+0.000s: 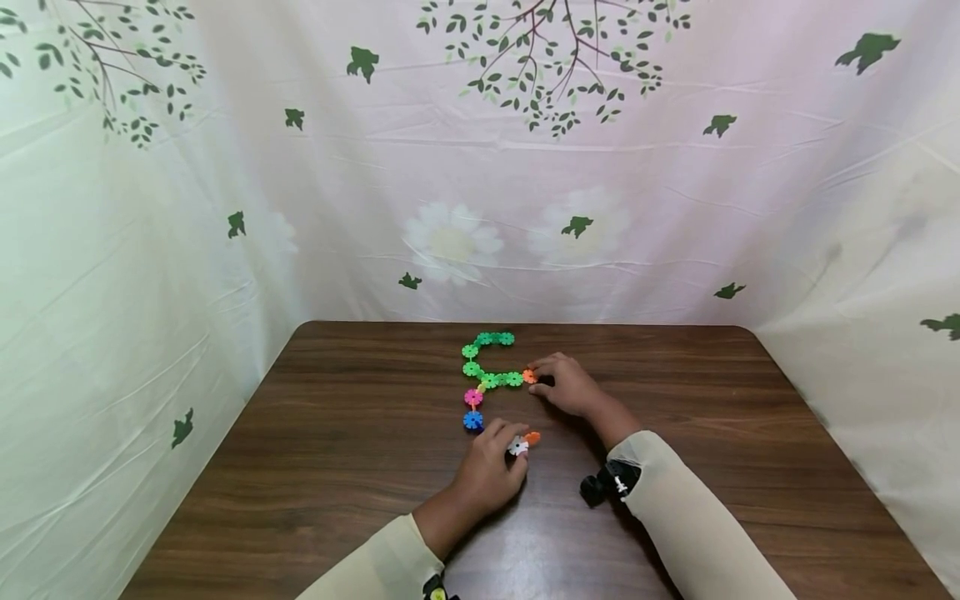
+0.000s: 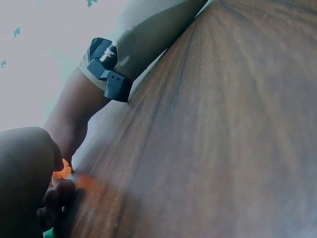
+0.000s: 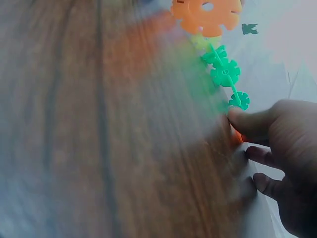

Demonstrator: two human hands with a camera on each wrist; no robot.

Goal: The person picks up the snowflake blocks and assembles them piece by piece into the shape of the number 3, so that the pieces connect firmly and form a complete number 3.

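Notched plastic discs, linked edge to edge, form a chain on the table. Its green discs point(image 1: 470, 368) curve like a C, with an orange disc point(image 1: 529, 376) at the right end. My right hand point(image 1: 567, 390) pinches that end disc between thumb and fingers. From the lower left of the curve, a branch runs toward me through a yellow piece, a pink disc point(image 1: 473, 397) and a blue disc point(image 1: 472, 420). Closer to me, my left hand point(image 1: 487, 472) holds a white disc point(image 1: 517, 447) joined to another orange disc point(image 1: 533, 437), which looms large in the right wrist view.
The brown wooden table point(image 1: 337, 442) extends to both sides of the chain. A white curtain point(image 1: 337, 208) printed with leaves, birds and flowers hangs behind and beside it. A black wrist camera point(image 1: 600, 485) sits on the right sleeve, low over the table.
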